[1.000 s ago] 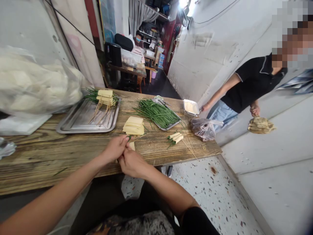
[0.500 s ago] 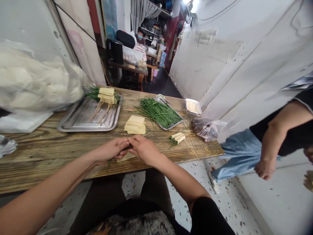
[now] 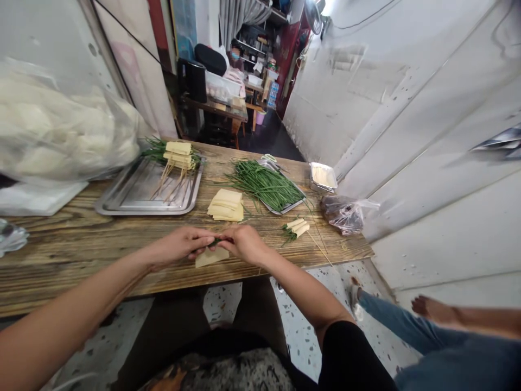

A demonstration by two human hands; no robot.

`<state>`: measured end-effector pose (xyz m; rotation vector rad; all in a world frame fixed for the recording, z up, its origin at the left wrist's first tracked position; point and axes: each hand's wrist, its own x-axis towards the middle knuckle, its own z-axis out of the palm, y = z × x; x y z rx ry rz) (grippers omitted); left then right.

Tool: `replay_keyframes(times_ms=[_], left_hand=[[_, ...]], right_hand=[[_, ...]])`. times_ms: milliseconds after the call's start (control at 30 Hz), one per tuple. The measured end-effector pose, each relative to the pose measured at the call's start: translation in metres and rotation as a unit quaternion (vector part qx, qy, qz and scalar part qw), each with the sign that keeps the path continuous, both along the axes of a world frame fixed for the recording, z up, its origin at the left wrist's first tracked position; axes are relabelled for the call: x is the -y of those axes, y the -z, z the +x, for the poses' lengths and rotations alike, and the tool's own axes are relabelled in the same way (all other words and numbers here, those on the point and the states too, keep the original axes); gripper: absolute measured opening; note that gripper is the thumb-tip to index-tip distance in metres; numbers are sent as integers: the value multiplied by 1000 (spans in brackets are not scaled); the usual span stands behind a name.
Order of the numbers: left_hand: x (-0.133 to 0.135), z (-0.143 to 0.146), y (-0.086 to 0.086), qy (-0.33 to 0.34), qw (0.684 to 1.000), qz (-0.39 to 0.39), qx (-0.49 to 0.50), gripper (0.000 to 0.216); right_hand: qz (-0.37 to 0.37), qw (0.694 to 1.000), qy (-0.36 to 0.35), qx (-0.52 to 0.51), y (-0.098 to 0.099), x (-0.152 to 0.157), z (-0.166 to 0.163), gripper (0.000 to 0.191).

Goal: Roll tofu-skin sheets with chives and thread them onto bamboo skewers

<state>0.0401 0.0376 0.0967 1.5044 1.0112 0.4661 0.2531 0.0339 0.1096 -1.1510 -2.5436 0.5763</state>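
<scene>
Between my left hand (image 3: 185, 244) and my right hand (image 3: 244, 243) is a small bundle of green chives (image 3: 214, 242), pinched by the fingers of both. Just below it, a pale yellow tofu sheet (image 3: 211, 257) lies flat near the table's front edge, partly covered by my hands. Beyond my hands is a stack of tofu sheets (image 3: 225, 205). A heap of long chives (image 3: 266, 184) fills a metal tray behind and to the right. Several finished rolls (image 3: 297, 227) of tofu skin around chives lie right of my right hand, with a thin skewer (image 3: 319, 244) beside them.
At left, a metal tray (image 3: 142, 209) holds skewered rolls (image 3: 179, 155) and chives. A large plastic bag (image 3: 61, 130) of white pieces stands further left. On the right are a white container (image 3: 323, 176), a dark-filled plastic bag (image 3: 344, 213) and another person's leg (image 3: 391, 320).
My hands have lowered the chives slightly over the tofu sheet, more of which now shows. The person on the right has shifted down and closer, an arm now stretched out low.
</scene>
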Motion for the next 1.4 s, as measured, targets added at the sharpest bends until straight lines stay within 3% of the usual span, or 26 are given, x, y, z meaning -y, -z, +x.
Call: replay_keyframes(times_ms=[200,367,500,667,833,967,1267,1400], left_hand=[[11,-5,42,-144,961,232,-46,52],[24,-9,71,-138,927,345,-48,41],[27,-14,85,-93,888,446,-70,37],[31,-18,89,-64,848,519,-80,34],[34,-19,89,-58,845,524,-87,31],[32,-18,88,-40,831,545,-103,33],[26,-16,86,-32,781,614,-111,28],[25,-16,87,-28,782,610,-125,31]], right_hand=[[35,999,8,24,30,1,-1,13],[73,995,-20,58,42,1,2,17],[105,988,-54,98,47,2,6,19],[137,982,-65,114,52,6,7,21],[150,972,-89,159,55,6,9,22],[157,973,-103,136,62,6,13,20],[257,951,-121,120,84,1,18,21],[267,948,-125,122,86,-1,18,23]])
